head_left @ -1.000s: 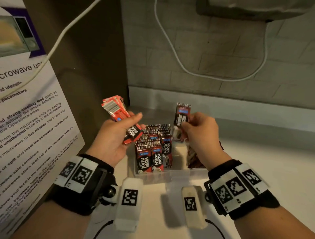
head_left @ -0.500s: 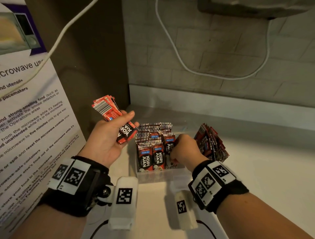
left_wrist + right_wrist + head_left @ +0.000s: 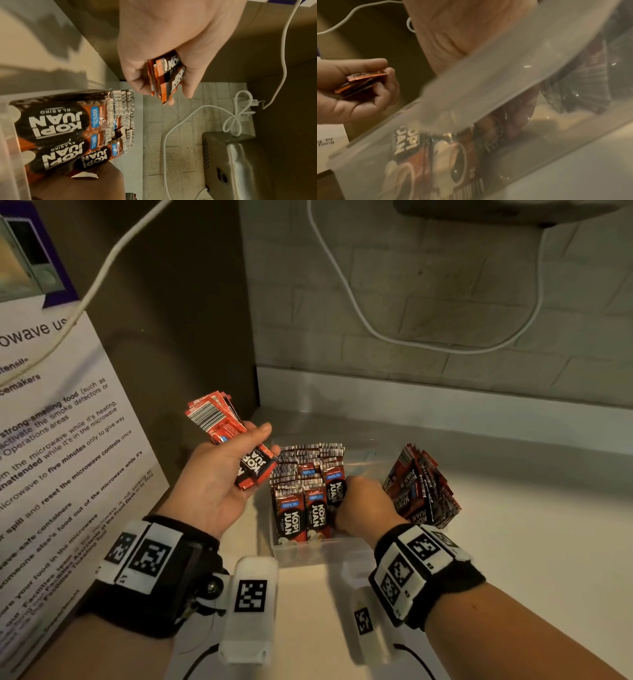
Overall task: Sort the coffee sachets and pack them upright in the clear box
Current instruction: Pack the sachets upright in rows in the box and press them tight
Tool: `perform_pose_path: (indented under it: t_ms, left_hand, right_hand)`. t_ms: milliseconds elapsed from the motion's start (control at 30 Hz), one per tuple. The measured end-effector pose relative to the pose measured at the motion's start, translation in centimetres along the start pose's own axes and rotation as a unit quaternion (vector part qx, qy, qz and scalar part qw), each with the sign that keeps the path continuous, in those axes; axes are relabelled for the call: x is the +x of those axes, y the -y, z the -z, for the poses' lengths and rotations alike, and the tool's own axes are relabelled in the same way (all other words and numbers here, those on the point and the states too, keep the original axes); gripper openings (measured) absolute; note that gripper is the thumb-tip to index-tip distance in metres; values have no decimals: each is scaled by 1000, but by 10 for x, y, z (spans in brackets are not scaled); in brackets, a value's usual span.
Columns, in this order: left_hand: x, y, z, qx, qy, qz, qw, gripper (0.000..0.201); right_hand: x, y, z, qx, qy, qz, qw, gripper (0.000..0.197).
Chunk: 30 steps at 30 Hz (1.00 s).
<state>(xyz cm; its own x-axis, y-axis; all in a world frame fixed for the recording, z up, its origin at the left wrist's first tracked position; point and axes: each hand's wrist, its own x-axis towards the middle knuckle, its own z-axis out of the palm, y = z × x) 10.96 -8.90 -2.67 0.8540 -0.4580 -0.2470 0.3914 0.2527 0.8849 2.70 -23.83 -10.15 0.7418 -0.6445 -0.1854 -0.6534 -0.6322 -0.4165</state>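
Three rows of sachets (image 3: 301,501) are already standing in the clear box (image 3: 308,549); right hand (image 3: 363,508) is seating one, left hand (image 3: 212,484) gripping a bundle (image 3: 226,433), another pile (image 3: 421,487) waiting beyond the right hand.

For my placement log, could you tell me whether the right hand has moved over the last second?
Yes. The right hand has dropped from above the clear box down into it, beside the upright sachets.

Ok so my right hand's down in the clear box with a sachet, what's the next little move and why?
Probably let go and lift the right hand out. Its grip sits low inside the clear plastic box, with a red-and-black coffee sachet standing beside the upright packed rows. Then take the next one from the red sachet bundle held in the left hand.
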Motion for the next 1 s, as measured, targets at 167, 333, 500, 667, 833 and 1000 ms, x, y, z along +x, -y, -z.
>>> perform_pose_path:
  t_ms: [167,333,500,667,833,1000]
  left_hand:
    - [-1,0,1,3,-3,-3,1000,15]
    - [-3,0,0,5,-3,0,1000,15]
    - [-3,0,1,6,-6,-2,1000,15]
    - [-4,-3,2,6,-6,-6,1000,14]
    - [-1,-2,0,17,-3,-5,1000,11]
    - [1,0,-3,-6,-13,16,1000,37]
  right_hand:
    - [0,3,0,7,-8,-1,1000,18]
    - [-1,4,1,8,-1,0,1000,13]
    - [-4,5,3,18,-1,-7,1000,11]
    - [-8,5,6,21,0,-11,1000,8]
    - [-9,3,10,13,-16,-18,1000,22]
    - [-9,3,14,20,-23,-21,999,26]
